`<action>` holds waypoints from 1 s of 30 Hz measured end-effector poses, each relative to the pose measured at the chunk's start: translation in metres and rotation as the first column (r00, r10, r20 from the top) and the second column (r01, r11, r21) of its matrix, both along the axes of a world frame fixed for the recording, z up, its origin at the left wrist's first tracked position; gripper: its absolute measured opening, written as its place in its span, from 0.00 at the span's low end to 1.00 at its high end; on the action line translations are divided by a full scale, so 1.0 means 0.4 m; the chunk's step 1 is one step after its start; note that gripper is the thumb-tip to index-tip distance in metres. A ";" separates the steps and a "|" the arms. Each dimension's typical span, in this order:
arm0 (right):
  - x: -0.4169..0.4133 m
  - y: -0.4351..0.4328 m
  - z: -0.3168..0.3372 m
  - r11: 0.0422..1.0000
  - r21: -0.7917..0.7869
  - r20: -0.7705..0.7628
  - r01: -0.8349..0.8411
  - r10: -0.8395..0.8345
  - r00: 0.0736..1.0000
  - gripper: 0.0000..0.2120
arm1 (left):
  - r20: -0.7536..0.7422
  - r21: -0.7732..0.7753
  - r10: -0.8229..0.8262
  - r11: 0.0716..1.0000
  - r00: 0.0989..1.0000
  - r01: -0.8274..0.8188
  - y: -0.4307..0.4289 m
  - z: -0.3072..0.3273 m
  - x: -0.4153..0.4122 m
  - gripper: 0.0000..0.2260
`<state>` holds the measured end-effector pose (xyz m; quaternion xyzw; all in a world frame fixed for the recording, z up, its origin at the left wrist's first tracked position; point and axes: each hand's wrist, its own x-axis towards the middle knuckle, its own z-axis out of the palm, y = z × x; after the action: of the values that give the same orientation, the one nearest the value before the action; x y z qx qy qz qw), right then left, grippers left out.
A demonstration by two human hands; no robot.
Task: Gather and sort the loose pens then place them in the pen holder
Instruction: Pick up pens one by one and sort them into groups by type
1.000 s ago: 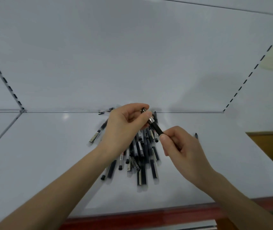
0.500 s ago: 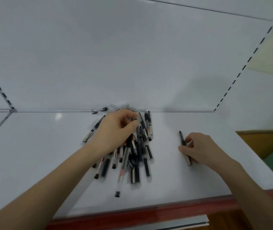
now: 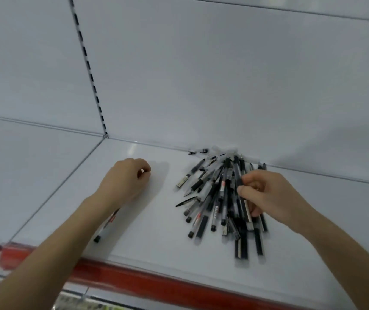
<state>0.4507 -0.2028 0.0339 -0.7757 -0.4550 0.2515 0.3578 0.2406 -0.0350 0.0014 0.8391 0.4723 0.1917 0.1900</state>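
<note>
On the shelf: white shelf (image 3: 147,238) with a red front edge (image 3: 156,285) — pretty much bare apart from the pens.
Back wall: plain white panel (image 3: 201,74) with a slotted upright strip (image 3: 89,70); the pile butts right up against its base.
Pile: big heap of loose pens (image 3: 219,198) right of center, black and clear barrels crossed over each other, nothing lined up.
Right hand: right hand (image 3: 273,195) sits on the pile's right side, fingers pinched on one dark pen.
Left hand: left hand (image 3: 125,180) is well left of the pile, curled nearly closed on the shelf; can't tell if it holds anything.
Lone pen: one single pen (image 3: 106,227) lies apart, half hidden under the left forearm.
Progress: looks early — one pen split off, the rest unsorted.
In the way: no pen holder in view, and the tangle means picking them out one by one.
</note>
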 end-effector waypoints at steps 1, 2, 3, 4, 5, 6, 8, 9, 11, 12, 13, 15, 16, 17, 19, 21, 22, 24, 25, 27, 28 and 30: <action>-0.006 0.006 0.003 1.000 0.001 -0.018 -0.022 0.022 1.000 0.01 | -0.010 -0.003 0.000 1.000 1.000 0.000 0.002 -0.004 -0.004 0.10; -0.012 0.012 0.005 0.999 0.003 -0.035 -0.043 0.043 0.998 0.01 | -0.023 0.001 -0.001 1.000 1.000 0.001 0.002 -0.006 -0.006 0.10; -0.018 0.017 0.007 0.998 0.006 -0.049 -0.063 0.063 0.997 0.01 | -0.032 0.021 -0.003 1.000 0.999 0.004 0.001 -0.006 -0.006 0.11; -0.024 0.021 0.009 0.996 0.012 -0.063 -0.084 0.085 0.994 0.01 | -0.018 0.061 -0.007 0.998 1.000 0.008 -0.004 -0.002 -0.004 0.10; -0.030 0.026 0.012 0.994 0.024 -0.079 -0.106 0.108 0.991 0.01 | 0.028 0.107 -0.018 0.994 0.999 0.015 -0.014 0.005 0.002 0.09; -0.037 0.031 0.016 0.991 0.042 -0.095 -0.129 0.133 0.987 0.02 | 0.105 0.141 -0.040 0.990 0.994 0.025 -0.029 0.016 0.011 0.09; -0.054 0.044 0.024 0.980 0.092 -0.126 -0.176 0.187 0.974 0.03 | 0.316 0.057 -0.096 0.995 0.944 0.082 -0.077 0.047 0.038 0.10; -0.065 0.051 0.029 0.973 0.123 -0.138 -0.198 0.214 0.967 0.03 | 0.432 -0.061 -0.107 0.987 0.895 0.148 -0.104 0.063 0.054 0.10; -0.087 0.067 0.033 0.954 0.176 -0.135 -0.244 0.269 0.954 0.04 | 0.616 -0.244 -0.095 0.921 0.782 0.305 -0.144 0.078 0.082 0.07; -0.095 0.076 0.032 0.942 0.204 -0.121 -0.265 0.293 0.948 0.04 | 0.668 -0.278 -0.077 0.897 0.740 0.345 -0.153 0.077 0.091 0.06; -0.099 0.084 0.031 0.931 0.229 -0.107 -0.283 0.313 0.944 0.04 | 0.705 -0.305 -0.045 0.882 0.708 0.359 -0.155 0.073 0.096 0.05; -0.094 0.098 0.029 0.911 0.245 -0.053 -0.333 0.355 0.933 0.04 | 0.754 -0.374 0.069 0.863 0.653 0.341 -0.146 0.069 0.091 0.04; -0.083 0.103 0.029 0.901 0.214 0.032 -0.377 0.379 0.925 0.05 | 0.773 -0.411 0.139 0.853 0.619 0.322 -0.138 0.067 0.085 0.04; -0.072 0.109 0.028 0.892 0.143 0.170 -0.429 0.405 0.898 0.07 | 0.789 -0.448 0.208 0.839 0.578 0.309 -0.131 0.067 0.076 0.04; -0.045 0.119 0.014 0.858 -0.060 0.435 -0.510 0.482 0.760 0.13 | 0.800 -0.498 0.298 0.814 0.521 0.300 -0.120 0.070 0.057 0.05; -0.030 0.127 -0.007 0.824 -0.215 0.528 -0.524 0.549 0.647 0.14 | 0.792 -0.500 0.295 0.816 0.535 0.290 -0.116 0.073 0.042 0.05; -0.028 0.130 -0.016 0.819 -0.249 0.545 -0.518 0.560 0.624 0.14 | 0.786 -0.491 0.280 0.824 0.551 0.282 -0.118 0.075 0.036 0.06; -0.027 0.134 -0.021 0.816 -0.264 0.583 -0.514 0.559 0.589 0.12 | 0.774 -0.474 0.256 0.840 0.579 0.262 -0.125 0.075 0.028 0.06; -0.028 0.136 -0.019 0.819 -0.236 0.590 -0.523 0.548 0.593 0.11 | 0.768 -0.469 0.249 0.846 0.590 0.254 -0.129 0.075 0.024 0.06; -0.032 0.137 -0.003 0.862 -0.048 0.499 -0.505 0.458 0.735 0.05 | 0.762 -0.461 0.238 0.853 0.603 0.245 -0.137 0.075 0.018 0.06; -0.035 0.135 0.011 0.886 0.074 0.395 -0.457 0.395 0.830 0.01 | 0.762 -0.453 0.229 0.857 0.605 0.246 -0.140 0.075 0.016 0.06; -0.043 0.133 0.048 0.910 0.248 0.152 -0.332 0.302 0.941 0.03 | 0.763 -0.442 0.208 0.858 0.612 0.260 -0.147 0.079 0.017 0.07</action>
<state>0.4335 -0.1498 0.0531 -0.6481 -0.6240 0.1987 0.3889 0.2472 -0.0937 0.0329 0.5920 0.3596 0.4052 0.5966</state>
